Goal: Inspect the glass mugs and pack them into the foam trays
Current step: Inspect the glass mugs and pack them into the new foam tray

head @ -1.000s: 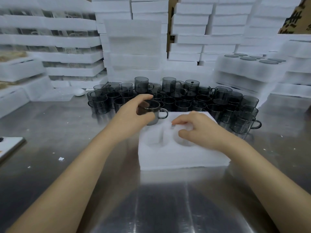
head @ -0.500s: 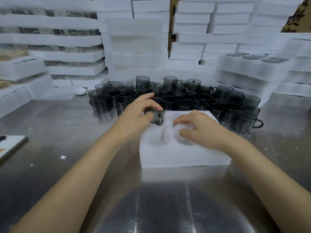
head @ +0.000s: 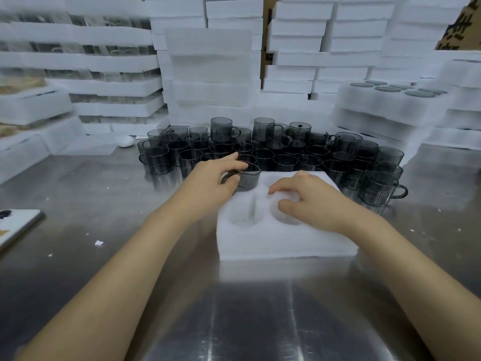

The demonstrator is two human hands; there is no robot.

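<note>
A white foam tray [head: 281, 241] with round pockets lies on the steel table in front of me. My left hand [head: 210, 178] grips a smoky grey glass mug [head: 248, 178] at the tray's far left pocket, the mug sitting low in the foam with its handle toward my palm. My right hand [head: 309, 199] rests flat on the tray's right side, fingers spread over a pocket, holding nothing. The two near pockets stand empty. A crowd of several more grey mugs [head: 286, 155] stands just behind the tray.
Stacks of white foam trays [head: 208, 74] wall the back and both sides. A filled tray [head: 390, 100] sits at the right. A mug with its handle out [head: 380, 188] stands right of the tray. A white board [head: 15, 225] lies at the left edge.
My left hand turned the mug and lowered it from above the tray into the far left pocket. My right hand stayed on the tray.
</note>
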